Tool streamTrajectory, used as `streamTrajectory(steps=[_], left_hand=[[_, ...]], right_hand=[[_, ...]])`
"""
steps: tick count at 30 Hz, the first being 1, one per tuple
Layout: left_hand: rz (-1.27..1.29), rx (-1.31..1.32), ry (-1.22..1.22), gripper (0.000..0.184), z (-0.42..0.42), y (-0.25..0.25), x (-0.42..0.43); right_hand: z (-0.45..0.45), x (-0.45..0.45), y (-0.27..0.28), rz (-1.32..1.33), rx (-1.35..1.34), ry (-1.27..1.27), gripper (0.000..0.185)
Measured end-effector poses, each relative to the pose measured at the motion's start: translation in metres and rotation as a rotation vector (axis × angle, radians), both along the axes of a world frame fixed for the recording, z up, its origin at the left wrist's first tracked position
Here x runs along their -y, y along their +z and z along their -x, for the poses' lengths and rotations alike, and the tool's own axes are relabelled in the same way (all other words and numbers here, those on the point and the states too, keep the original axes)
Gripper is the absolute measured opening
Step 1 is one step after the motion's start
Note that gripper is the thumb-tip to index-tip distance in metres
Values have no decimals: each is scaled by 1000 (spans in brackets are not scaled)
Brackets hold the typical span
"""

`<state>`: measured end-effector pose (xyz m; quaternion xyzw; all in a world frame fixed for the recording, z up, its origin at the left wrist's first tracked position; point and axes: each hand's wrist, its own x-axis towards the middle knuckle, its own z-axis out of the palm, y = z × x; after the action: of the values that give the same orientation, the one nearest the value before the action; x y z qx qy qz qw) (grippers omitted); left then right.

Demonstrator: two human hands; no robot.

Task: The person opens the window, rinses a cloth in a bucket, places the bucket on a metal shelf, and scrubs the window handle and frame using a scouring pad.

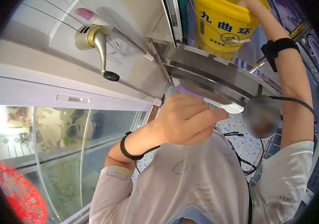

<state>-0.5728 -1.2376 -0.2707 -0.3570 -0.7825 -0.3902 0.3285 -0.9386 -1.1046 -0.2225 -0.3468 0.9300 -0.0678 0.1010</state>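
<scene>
My left hand (189, 120) is in front of my chest, its fingers curled in. Nothing sticks out of it, and a black band (128, 146) circles its wrist. My right arm reaches up the right side to a yellow bucket (209, 28) printed with blue Chinese characters. Only the back part of my right hand (246, 3) shows at the bucket's rim; its fingers are hidden inside or cut off by the frame edge. A black strap (284, 48) sits on my right wrist. The bucket's white handle grip (237, 42) hangs across its front.
Under the bucket runs a metal-edged shelf (211, 65). A clothes-line hand crank (99, 46) juts from the left wall above a sliding glass window (60, 142). Black cables (247, 166) hang near my right side, beside a blurred round thing (262, 116).
</scene>
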Motion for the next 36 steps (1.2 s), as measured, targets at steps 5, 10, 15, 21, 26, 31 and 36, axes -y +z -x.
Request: streamTrajectory(steps=[5,10,15,21,26,31,36], left_hand=[[-42,37,-19,29,1,-5,-8],[-3,42,-4,28,0,-3,-9],[-20,72,-12,26,2,-1,-14],[18,114,34,27,-3,2,-24],[4,112,72,26,-6,2,-35],[34,96,96,26,-3,1,-45],[56,85,100,25,-1,8,-58]], right_hand=[[5,-2,-2,-34,31,24,19],[4,-5,1,-8,17,15,20],[11,-1,4,5,25,30,21],[11,1,2,-3,53,72,23],[12,-1,-8,-23,61,91,24],[13,0,-11,-10,68,92,26],[14,1,-13,-9,86,113,27]])
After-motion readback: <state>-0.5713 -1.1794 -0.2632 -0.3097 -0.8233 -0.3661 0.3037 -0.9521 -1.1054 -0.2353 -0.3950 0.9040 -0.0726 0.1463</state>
